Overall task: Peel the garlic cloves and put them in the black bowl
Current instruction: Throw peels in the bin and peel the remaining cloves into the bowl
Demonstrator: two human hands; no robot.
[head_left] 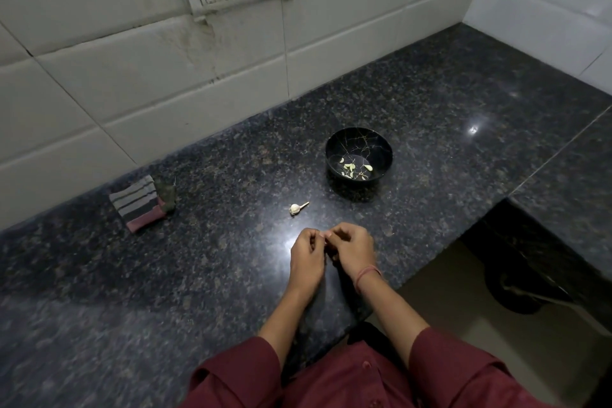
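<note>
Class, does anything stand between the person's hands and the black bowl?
Nothing visible does. Only bare counter lies between the left hand, the right hand and the black bowl; the garlic bulb sits left of that path.

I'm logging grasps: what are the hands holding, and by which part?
Cannot be told. The left hand and right hand meet at curled fingertips, which hide whatever lies between them. The garlic piece on the counter lies untouched.
</note>
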